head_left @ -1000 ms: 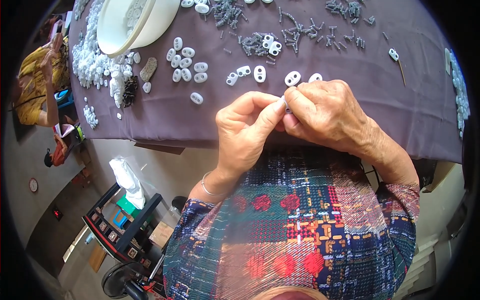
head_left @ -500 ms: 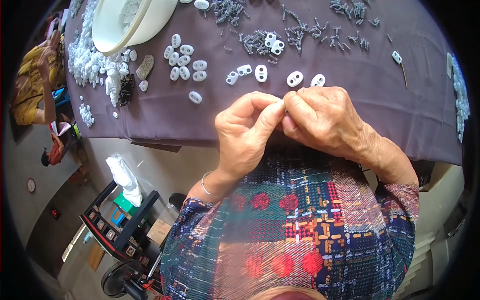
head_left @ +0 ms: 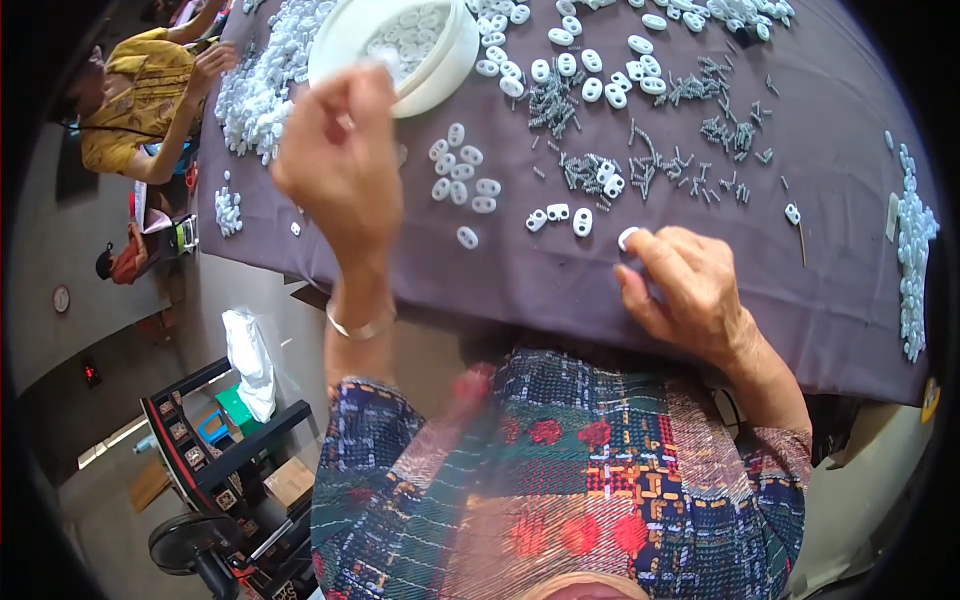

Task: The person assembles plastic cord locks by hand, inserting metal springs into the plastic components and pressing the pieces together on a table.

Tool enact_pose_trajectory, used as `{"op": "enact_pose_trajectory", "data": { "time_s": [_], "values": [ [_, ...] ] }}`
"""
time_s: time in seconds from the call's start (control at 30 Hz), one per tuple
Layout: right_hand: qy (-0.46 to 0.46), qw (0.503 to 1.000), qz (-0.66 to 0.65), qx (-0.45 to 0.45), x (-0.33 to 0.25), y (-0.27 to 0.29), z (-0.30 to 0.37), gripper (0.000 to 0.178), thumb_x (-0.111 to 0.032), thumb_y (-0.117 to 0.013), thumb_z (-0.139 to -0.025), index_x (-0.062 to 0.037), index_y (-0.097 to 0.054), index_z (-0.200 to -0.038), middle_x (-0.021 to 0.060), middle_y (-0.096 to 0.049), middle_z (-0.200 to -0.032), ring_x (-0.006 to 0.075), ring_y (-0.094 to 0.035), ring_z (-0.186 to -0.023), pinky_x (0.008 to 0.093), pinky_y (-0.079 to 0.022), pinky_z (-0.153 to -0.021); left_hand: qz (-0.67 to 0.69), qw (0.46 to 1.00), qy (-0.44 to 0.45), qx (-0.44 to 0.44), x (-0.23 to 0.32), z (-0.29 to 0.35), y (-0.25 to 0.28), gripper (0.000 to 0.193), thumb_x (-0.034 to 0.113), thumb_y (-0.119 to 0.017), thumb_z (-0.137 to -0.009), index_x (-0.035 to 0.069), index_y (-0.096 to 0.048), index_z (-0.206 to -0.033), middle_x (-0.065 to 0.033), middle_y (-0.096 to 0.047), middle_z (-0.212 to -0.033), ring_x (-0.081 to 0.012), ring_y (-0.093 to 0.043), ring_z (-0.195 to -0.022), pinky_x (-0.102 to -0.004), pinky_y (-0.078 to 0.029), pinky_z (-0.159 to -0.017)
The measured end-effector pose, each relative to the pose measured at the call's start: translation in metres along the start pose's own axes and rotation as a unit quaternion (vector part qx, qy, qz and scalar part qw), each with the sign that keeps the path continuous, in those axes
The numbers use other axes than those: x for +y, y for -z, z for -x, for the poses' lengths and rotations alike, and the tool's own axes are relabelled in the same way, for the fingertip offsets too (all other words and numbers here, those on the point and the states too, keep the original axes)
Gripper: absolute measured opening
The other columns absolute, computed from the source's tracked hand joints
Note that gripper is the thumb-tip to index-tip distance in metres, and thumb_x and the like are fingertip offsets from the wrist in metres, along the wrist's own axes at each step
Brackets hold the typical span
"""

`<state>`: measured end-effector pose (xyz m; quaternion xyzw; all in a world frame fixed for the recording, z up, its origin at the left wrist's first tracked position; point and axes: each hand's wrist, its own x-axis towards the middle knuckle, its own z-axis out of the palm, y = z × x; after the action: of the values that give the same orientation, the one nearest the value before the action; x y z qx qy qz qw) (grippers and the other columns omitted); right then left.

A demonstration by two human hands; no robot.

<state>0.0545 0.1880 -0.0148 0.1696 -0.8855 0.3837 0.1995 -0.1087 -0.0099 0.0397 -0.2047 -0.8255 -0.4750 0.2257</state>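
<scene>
My left hand (head_left: pixel 340 165) is raised beside the cream bowl (head_left: pixel 462 60) and blurred by motion. A pale spot shows near its fingertips, but I cannot make out whether it holds anything. Near the table's front edge, my right hand (head_left: pixel 690 285) rests an index fingertip on a white two-hole cord lock (head_left: pixel 627 238), its thumb apart. To the left of that hand stand a white cord lock (head_left: pixel 582 222) and two smaller white pieces (head_left: pixel 557 212). A cluster of white cord locks (head_left: pixel 460 172) lies farther left, and small metal springs (head_left: pixel 580 172) are strewn beyond.
Piles of white plastic parts (head_left: pixel 262 85) cover the table's far left. More cord locks (head_left: pixel 592 90) and springs lie at the back. A thin stick (head_left: pixel 802 245) lies at right, near a row of white parts (head_left: pixel 912 260). Another person (head_left: pixel 140 95) is at the left.
My hands have parted from a pinch together. The left has swung up and left to the bowl; the right has lowered its index finger onto a cord lock. The view has shifted, showing more table.
</scene>
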Motion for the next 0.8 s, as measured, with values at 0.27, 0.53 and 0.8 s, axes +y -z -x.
{"op": "enact_pose_trajectory", "data": {
  "time_s": [0.27, 0.53, 0.8],
  "values": [
    [-0.023, 0.998, 0.045, 0.039, 0.011, -0.003, -0.006, 0.023, 0.006, -0.062, -0.068, 0.0015, -0.056, -0.09, 0.0077, -0.047, -0.062, 0.0211, -0.05, -0.052, 0.0319, -0.042, -0.046, -0.208, 0.971, -0.12, -0.006, -0.016, -0.008, -0.009, 0.015, 0.012, -0.072, -0.069, 0.005, -0.064, -0.078, -0.0049, -0.062, -0.077, -0.0239, -0.053, -0.069, -0.0355, -0.043, -0.068],
    [-0.026, 0.997, 0.038, 0.056, 0.007, -0.006, -0.006, 0.024, 0.003, -0.062, -0.066, -0.0009, -0.056, -0.088, 0.0079, -0.048, -0.067, 0.0221, -0.052, -0.058, 0.032, -0.045, -0.048, -0.137, 0.941, -0.065, -0.304, 0.009, 0.08, -0.016, 0.021, 0.007, -0.074, -0.065, 0.007, -0.063, -0.083, -0.0037, -0.06, -0.079, -0.0207, -0.053, -0.079, -0.0313, -0.042, -0.071],
    [0.0, 0.999, -0.02, 0.051, 0.004, -0.007, -0.005, 0.024, 0.01, -0.061, -0.07, 0.0037, -0.057, -0.092, 0.0093, -0.052, -0.068, 0.0202, -0.051, -0.053, 0.0306, -0.042, -0.047, 0.049, 0.959, 0.04, -0.277, 0.026, 0.096, -0.018, 0.011, 0.001, -0.068, -0.075, 0.002, -0.063, -0.085, -0.0026, -0.061, -0.076, -0.0105, -0.054, -0.066, -0.023, -0.043, -0.057]
  ]
}}
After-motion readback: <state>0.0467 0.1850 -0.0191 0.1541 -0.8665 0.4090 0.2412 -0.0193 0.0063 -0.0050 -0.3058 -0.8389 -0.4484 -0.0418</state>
